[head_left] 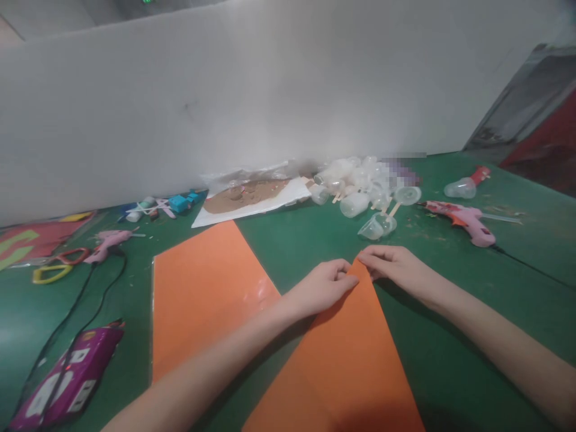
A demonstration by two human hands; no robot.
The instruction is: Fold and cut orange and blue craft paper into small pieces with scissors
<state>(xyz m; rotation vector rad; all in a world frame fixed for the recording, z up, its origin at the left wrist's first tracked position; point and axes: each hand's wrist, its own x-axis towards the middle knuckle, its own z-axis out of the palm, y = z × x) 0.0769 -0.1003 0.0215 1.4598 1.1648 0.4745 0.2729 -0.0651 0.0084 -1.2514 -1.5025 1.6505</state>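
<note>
Head view: left hand and right hand meet at far corner of orange sheet on green table, fingers pinched narrow on that tip. Judged step: folding corner; next calls for firm crease. Second orange sheet left of fingers, plastic cups just beyond.

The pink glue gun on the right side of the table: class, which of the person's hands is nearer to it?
Right. The right hand is on the orange sheet's far corner, below-left of the pink glue gun. The left hand lies beyond it, farther left.
</note>
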